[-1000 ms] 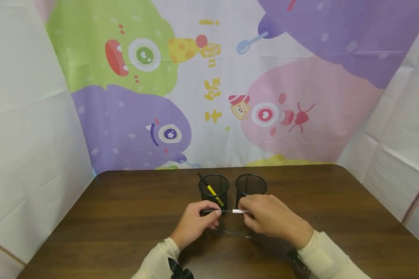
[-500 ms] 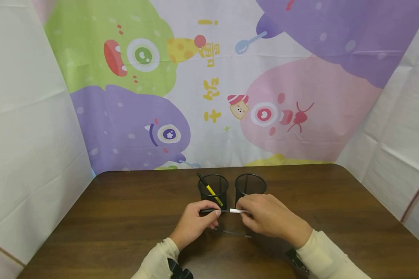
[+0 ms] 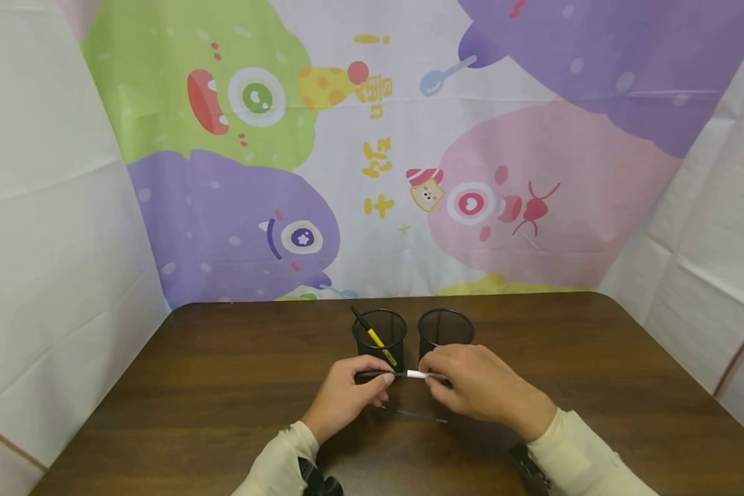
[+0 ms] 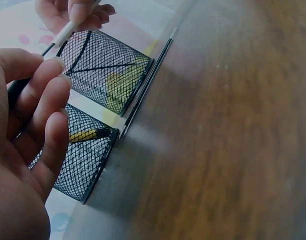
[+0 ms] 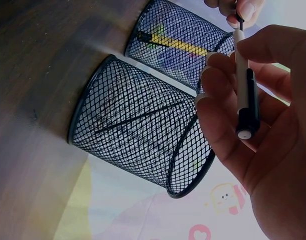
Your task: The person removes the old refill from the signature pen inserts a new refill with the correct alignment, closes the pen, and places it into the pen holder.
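Note:
My left hand (image 3: 347,394) pinches a black pen part (image 4: 17,91), from which a thin dark refill sticks out. The refill's far end runs into a white pen barrel (image 3: 417,374) with a black clip (image 5: 251,95). Thumb and fingers of my right hand (image 3: 486,386) grip that barrel, its black button end pointing back toward the palm. Another thin refill (image 3: 415,414) lies on the table just below both hands; it looks dark with a pale end in the left wrist view. How deep the held refill sits inside the barrel is hidden.
Two black mesh pen cups stand behind the hands. The left cup (image 3: 362,351) holds a yellow marker (image 3: 376,337) with a black cap; the right cup (image 5: 138,120) shows nothing inside. Beyond the wooden table (image 3: 223,386) hangs a cartoon-print cloth (image 3: 372,255).
The white barrel has slid slightly left along the refill, so the gap to my left fingers is narrower. My left hand, the cups and the loose refill stay where they were.

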`<state>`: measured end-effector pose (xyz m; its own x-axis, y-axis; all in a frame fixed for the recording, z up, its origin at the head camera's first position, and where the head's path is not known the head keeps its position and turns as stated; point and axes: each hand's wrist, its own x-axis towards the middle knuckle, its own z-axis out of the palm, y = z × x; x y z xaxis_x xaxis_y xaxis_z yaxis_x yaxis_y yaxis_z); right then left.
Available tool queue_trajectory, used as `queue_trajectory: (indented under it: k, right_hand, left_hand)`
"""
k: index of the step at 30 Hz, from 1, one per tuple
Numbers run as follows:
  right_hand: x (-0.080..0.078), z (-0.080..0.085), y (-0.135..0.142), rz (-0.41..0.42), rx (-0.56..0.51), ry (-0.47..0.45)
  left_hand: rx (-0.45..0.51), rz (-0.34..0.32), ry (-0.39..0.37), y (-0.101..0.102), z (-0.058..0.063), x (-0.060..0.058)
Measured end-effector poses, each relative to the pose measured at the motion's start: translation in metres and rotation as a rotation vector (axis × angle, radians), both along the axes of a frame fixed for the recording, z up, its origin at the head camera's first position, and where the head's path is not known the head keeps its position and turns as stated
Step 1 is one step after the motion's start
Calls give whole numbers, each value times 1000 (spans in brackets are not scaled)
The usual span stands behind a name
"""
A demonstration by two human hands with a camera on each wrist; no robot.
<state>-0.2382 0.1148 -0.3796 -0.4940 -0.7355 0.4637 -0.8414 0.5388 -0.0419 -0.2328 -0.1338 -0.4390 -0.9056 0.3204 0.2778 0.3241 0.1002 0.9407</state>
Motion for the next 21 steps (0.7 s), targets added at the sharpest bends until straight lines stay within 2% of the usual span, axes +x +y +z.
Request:
queue_trajectory:
  k: [21]
  right_hand:
    - [0, 0, 1, 5, 23, -15]
  left_hand:
    - [-9, -41, 8, 1, -1, -1]
